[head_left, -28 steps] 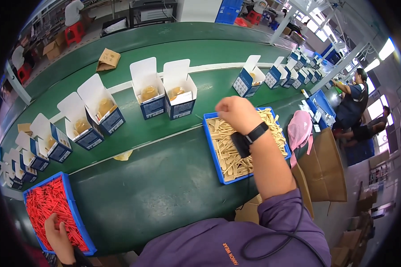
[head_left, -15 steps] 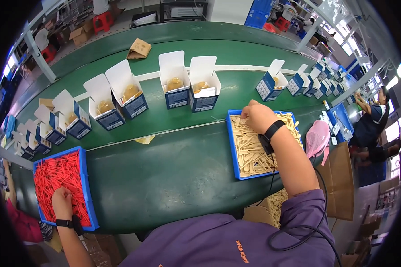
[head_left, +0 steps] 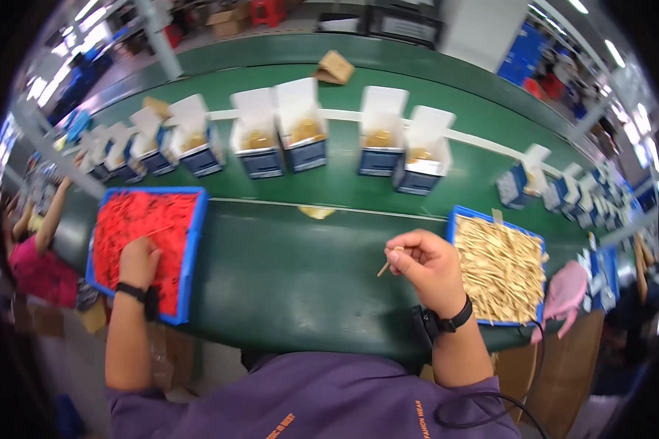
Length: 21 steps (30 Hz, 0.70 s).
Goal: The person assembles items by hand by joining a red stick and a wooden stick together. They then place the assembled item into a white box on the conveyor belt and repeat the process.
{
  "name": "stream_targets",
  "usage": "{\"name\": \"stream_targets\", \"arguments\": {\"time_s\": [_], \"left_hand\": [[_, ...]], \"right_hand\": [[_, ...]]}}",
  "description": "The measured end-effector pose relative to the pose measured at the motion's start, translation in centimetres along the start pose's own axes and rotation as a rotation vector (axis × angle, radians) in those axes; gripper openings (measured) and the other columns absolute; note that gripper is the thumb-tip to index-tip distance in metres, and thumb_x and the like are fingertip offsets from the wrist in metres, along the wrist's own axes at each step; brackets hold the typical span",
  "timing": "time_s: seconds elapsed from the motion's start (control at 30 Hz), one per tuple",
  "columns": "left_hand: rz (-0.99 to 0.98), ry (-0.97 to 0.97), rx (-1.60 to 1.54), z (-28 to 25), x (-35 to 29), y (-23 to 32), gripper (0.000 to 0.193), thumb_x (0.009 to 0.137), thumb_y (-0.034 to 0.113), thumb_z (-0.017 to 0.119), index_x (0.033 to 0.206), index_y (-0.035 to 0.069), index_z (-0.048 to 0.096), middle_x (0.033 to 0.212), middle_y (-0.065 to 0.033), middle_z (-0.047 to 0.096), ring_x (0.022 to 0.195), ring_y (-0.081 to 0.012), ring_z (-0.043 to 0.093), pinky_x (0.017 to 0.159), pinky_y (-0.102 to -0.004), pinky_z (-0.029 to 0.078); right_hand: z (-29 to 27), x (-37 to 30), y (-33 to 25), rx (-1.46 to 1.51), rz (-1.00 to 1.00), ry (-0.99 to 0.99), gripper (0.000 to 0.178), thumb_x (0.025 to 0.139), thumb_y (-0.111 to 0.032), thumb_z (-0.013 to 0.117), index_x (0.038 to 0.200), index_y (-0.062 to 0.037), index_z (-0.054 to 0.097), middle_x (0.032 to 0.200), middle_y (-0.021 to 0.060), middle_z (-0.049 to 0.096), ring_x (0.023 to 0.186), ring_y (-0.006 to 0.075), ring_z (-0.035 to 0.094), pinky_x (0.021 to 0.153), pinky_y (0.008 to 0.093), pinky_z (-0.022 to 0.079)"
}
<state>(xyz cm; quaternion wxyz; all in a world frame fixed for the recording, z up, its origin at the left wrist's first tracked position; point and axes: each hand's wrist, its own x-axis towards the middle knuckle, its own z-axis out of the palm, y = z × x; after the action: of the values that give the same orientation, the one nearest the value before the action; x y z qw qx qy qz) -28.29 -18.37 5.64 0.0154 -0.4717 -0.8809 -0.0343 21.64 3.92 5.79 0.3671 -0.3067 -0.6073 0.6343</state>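
Note:
My left hand (head_left: 139, 265) is closed over the blue tray (head_left: 190, 271) of red plastic sticks (head_left: 113, 234). A thin red stick (head_left: 158, 231) juts out at its fingers; motion smears the detail there. My right hand (head_left: 430, 267) is pinched on a small pale wooden stick (head_left: 383, 269), whose tip points down to the left. This hand hangs over the green table, just left of the second blue tray (head_left: 452, 219), which is heaped with flat pale wooden sticks (head_left: 501, 274). Black bands with small boxes sit on both wrists.
Open white-and-blue boxes (head_left: 379, 157) holding yellowish contents stand in a curved row along the green belt (head_left: 344, 194). A brown cardboard piece (head_left: 334, 67) lies behind them. A pink bag (head_left: 566, 289) rests right of the wooden-stick tray. At the far left, a person in pink (head_left: 40, 267) reaches in.
My right hand has left the wooden-stick tray and moved left over the table with a wooden stick. My left hand remains at the red sticks. The whole view has turned.

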Motion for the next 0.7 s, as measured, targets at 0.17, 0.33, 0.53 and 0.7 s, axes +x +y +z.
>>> {"name": "stream_targets", "arguments": {"time_s": [0.17,0.33,0.53,0.7], "left_hand": [[-0.025,0.011,0.024,-1.3,-1.6,5.1,0.027,0.081,0.015,0.073,0.103,0.002,0.063,0.099,-0.0253,0.066,0.1,-0.0423,0.064,0.088,-0.0493,0.053],[-0.041,-0.058,0.008,-0.4,-0.9,2.8,0.025,0.081,0.012,0.072,0.103,0.004,0.065,0.098,-0.0227,0.067,0.097,-0.0409,0.065,0.087,-0.0483,0.053],[0.069,-0.038,-0.162,-1.4,-2.2,2.6,0.014,0.081,0.009,0.072,0.095,0.007,0.069,0.087,-0.0139,0.064,0.087,-0.0338,0.065,0.081,-0.0416,0.053],[0.258,0.05,-0.107,-0.9,-2.4,2.6,0.004,0.084,0.01,0.068,0.088,0.01,0.067,0.09,-0.0116,0.061,0.09,-0.0342,0.064,0.08,-0.044,0.053]], "right_hand": [[2.5,-1.7,5.4,0.178,0.159,0.018,0.014,0.095,-0.005,0.068,0.106,0.0021,0.066,0.091,0.0079,0.07,0.072,0.0113,0.066,0.066,0.0243,0.055],[2.8,-3.1,6.9,0.112,0.179,0.023,0.013,0.096,-0.006,0.067,0.106,0.0021,0.065,0.088,0.0071,0.069,0.07,0.0112,0.065,0.067,0.0249,0.056],[2.9,-3.3,6.8,0.124,0.195,0.019,0.012,0.097,-0.006,0.066,0.106,0.0015,0.064,0.085,0.0059,0.068,0.07,0.0111,0.064,0.066,0.0248,0.055],[2.8,-3.6,7.0,0.112,0.21,0.03,0.011,0.097,-0.007,0.065,0.105,0.0008,0.064,0.084,0.0056,0.067,0.07,0.0114,0.064,0.066,0.0249,0.055]]}}
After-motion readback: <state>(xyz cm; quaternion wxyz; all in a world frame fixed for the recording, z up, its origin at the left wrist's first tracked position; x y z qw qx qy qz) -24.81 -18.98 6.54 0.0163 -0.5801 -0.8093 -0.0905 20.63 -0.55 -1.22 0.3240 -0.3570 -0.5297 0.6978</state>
